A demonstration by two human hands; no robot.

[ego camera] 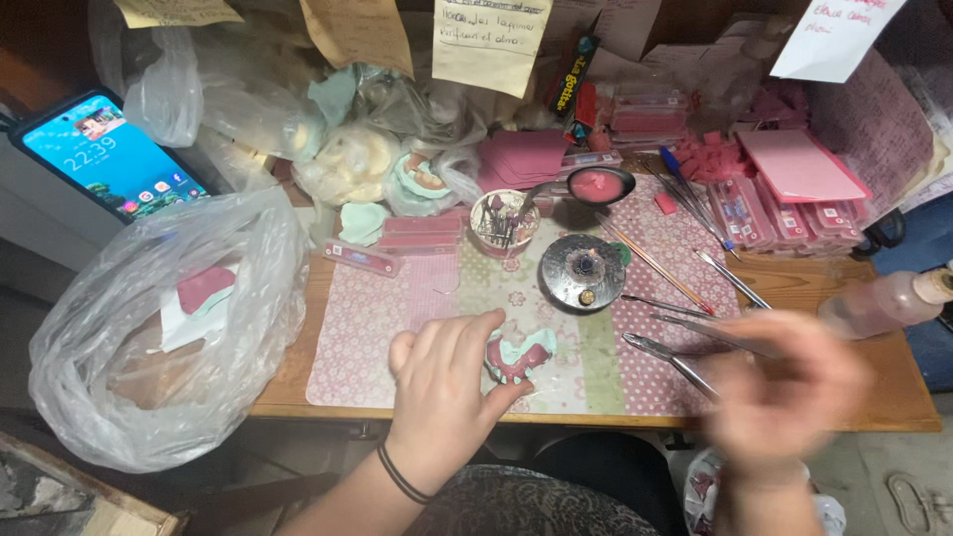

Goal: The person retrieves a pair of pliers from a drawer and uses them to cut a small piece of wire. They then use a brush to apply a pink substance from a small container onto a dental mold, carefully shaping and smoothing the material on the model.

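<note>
The left hand rests on the patterned mat, its fingers and thumb closed around a pink and pale green dental model at the mat's front edge. The right hand is blurred above the tabletop; whether it grips anything cannot be told, though thin metal tools lie just beside it. Behind sit a round metal burner, a cup of burs, and a clear plastic bag at left.
</note>
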